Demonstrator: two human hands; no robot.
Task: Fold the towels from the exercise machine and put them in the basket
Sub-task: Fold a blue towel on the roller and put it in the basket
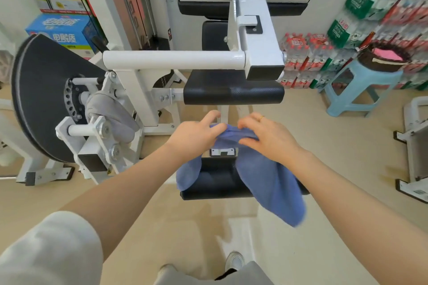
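Beige floor lies under the exercise machine [252, 58]; left hand [194, 134] and right hand [268, 136] both grip a blue towel [266, 183] bunched over its black pad [217, 183].

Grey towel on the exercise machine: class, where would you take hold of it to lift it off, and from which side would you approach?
Probably grip the bunched upper part of the grey towel, reaching from the right and above. It is draped around the white frame beside the black wheel, which blocks its left side, while its lower end hangs loose.
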